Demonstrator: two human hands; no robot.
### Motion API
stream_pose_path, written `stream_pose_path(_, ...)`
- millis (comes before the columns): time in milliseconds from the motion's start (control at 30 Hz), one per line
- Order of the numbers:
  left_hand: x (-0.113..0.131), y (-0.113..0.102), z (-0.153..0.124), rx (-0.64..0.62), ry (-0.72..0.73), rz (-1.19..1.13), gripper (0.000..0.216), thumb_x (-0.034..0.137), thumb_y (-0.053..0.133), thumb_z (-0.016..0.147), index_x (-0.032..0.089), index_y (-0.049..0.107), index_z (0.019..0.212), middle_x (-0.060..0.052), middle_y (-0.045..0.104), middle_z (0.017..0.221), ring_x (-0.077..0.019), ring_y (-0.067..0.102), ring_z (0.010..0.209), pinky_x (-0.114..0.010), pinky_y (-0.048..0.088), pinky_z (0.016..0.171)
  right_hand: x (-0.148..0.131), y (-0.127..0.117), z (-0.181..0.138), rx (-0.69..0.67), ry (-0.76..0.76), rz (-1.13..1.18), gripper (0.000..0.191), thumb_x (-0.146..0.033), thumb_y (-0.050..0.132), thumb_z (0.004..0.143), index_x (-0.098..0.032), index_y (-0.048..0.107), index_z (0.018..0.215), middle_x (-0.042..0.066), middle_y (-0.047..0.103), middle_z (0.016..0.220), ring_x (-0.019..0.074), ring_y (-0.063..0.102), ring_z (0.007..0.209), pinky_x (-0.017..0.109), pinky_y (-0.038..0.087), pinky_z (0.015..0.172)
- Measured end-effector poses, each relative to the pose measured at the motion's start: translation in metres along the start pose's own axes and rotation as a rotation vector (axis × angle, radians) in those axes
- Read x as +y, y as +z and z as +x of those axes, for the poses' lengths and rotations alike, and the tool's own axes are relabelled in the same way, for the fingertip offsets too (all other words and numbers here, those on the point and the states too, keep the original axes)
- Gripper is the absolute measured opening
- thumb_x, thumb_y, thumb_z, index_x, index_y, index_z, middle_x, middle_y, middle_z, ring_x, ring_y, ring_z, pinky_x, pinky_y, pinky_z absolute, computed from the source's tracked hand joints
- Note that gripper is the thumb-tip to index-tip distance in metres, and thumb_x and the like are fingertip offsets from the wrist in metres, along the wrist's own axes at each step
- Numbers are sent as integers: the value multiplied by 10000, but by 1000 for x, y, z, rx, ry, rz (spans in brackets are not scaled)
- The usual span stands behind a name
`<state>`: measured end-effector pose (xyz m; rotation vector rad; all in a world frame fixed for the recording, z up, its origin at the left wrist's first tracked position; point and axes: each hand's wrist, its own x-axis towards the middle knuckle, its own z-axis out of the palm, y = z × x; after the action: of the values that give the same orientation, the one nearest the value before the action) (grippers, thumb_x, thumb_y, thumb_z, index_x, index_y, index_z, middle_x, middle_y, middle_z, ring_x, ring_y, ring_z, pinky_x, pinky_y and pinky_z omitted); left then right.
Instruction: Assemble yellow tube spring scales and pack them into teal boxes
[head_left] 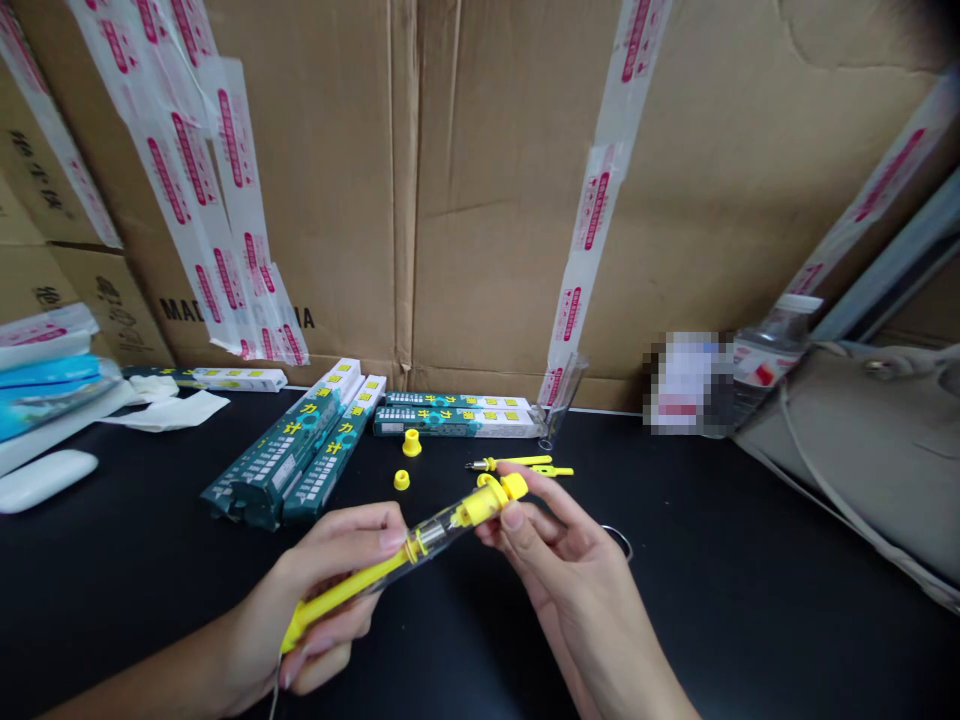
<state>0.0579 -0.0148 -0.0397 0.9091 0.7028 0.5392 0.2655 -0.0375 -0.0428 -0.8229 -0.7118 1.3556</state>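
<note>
My left hand (330, 580) is wrapped round a tubular spring scale (439, 533), a clear tube with a yellow rod and a metal spring inside. The tube slants up to the right in front of me. At its upper end my right hand (562, 550) pinches the yellow end cap (487, 500) between thumb and fingers. A thin wire hangs from the lower end, by my left wrist. Beyond my hands lie a yellow rod with a spring (517, 463), another yellow piece (553, 471), and two loose yellow caps, one larger (412, 443) and one smaller (402, 480).
Green and white spring scale boxes (292, 440) lie on the black table (712, 590). A clear tube (562, 405) leans against the cardboard (495, 220) behind. At right are a plastic bottle (765, 365) and a beige bag (862, 450); tissues (169, 408) and a white mouse-like object (49, 480) lie left.
</note>
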Motion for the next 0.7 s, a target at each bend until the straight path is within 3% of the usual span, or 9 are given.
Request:
stream_pose_path(167, 3, 2, -2, 0, 4, 4, 306, 452, 584, 919, 225, 481, 743, 109, 374, 353, -26, 169, 218, -97, 226, 249, -1, 0, -2, -25, 4, 19, 286, -300, 898, 695, -195, 638, 753, 5, 763, 740, 136, 705, 712, 254, 556, 764)
stream_pose_path(267, 3, 2, -2, 8, -4, 13, 310, 458, 583, 920, 225, 476, 745, 111, 370, 356, -26, 163, 222, -98, 225, 250, -1, -1, -2, -40, -3, 20, 272, -289, 884, 721, -212, 648, 832, -5, 765, 737, 141, 715, 725, 261, 553, 785)
stream_pose_path(400, 2, 2, -2, 8, -3, 14, 308, 460, 589, 911, 226, 472, 749, 111, 371, 351, -30, 165, 218, -103, 225, 248, -1, -1, -1, -26, -18, -17, 443, -308, 895, 698, -211, 706, 1087, -15, 755, 723, 145, 708, 708, 269, 557, 782)
stream_pose_path(533, 5, 5, -4, 28, -7, 40, 295, 432, 555, 941, 221, 473, 752, 106, 379, 362, -29, 163, 232, -107, 229, 266, -3, 0, 0, -22, 3, -49, 263, -336, 891, 699, -181, 722, 829, 23, 763, 790, 147, 696, 732, 277, 560, 786)
stream_pose_path(600, 5, 5, -4, 35, -7, 43, 296, 430, 554, 943, 221, 474, 751, 106, 378, 362, -28, 159, 233, -109, 228, 268, -3, 0, -1, -13, 5, -42, 277, -343, 901, 681, -183, 679, 727, 20, 751, 744, 155, 694, 718, 288, 563, 772)
stream_pose_path(700, 3, 4, -3, 25, 7, 28, 295, 434, 563, 937, 221, 483, 748, 106, 376, 358, -27, 164, 227, -106, 229, 264, -1, -1, -2, -13, 7, -17, 283, -331, 906, 678, -188, 681, 770, 17, 758, 741, 153, 703, 714, 285, 563, 773)
